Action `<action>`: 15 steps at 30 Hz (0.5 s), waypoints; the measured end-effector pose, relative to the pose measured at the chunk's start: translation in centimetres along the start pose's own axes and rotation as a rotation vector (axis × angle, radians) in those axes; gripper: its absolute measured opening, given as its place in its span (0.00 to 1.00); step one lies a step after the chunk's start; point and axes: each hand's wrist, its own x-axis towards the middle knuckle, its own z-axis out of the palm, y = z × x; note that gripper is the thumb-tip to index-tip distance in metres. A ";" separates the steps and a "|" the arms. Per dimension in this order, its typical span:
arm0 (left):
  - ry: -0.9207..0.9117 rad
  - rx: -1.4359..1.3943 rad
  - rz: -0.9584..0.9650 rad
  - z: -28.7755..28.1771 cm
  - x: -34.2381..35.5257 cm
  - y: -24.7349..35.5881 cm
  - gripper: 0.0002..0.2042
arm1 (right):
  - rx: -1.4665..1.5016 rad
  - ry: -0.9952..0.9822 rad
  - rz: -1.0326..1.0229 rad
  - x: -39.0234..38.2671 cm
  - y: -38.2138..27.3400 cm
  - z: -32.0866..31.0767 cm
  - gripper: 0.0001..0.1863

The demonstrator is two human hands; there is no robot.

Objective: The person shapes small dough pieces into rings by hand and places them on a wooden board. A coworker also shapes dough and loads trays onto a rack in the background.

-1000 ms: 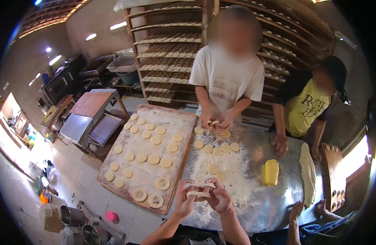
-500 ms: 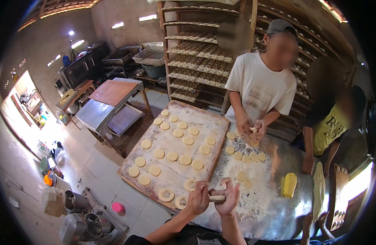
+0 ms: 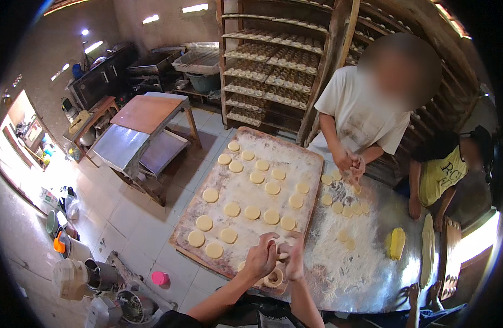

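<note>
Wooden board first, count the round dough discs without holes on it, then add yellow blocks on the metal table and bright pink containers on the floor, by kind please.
Dough discs: 19
Yellow block: 1
Pink container: 1
Total: 21

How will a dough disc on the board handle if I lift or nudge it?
The disc looks like smooth, pale raw dough, so it may sag or dent when gripped. Flour on the board should help it slide. Lying flat and low, it seems unlikely to roll or tip.
</note>
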 end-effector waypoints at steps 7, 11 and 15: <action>-0.156 0.101 -0.033 -1.7 1.2 -1.4 0.14 | 0.107 0.239 0.074 1.1 1.0 1.1 0.50; -0.161 0.102 0.033 -2.0 2.0 -1.6 0.13 | 0.026 0.089 0.150 2.1 0.7 0.8 0.44; -0.230 -0.044 -0.192 -2.3 2.3 -1.1 0.13 | 0.118 0.378 0.277 2.8 -0.7 1.4 0.39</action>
